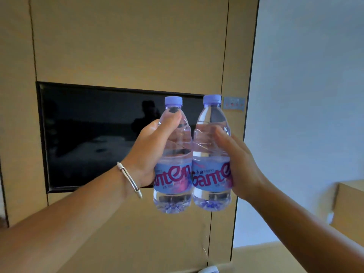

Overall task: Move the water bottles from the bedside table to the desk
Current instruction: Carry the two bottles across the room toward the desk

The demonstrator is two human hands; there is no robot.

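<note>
- The left hand (152, 152) grips the left bottle (173, 154), ribbed clear plastic with a lilac cap.
- The right hand (239, 164) wraps round the right bottle (211, 152), which touches the left bottle; both upright, midair.

A dark television (110, 134) sits mid-left on a tan wood panel (128, 40). A switch plate (234, 103) sits just right of it. White wall (311, 75) fills the right.

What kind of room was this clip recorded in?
Probably a hotel room or bedroom. A dark flat television is recessed in a tan wood-panelled wall, a switch plate sits beside it, and matching wooden furniture stands lower right.
</note>
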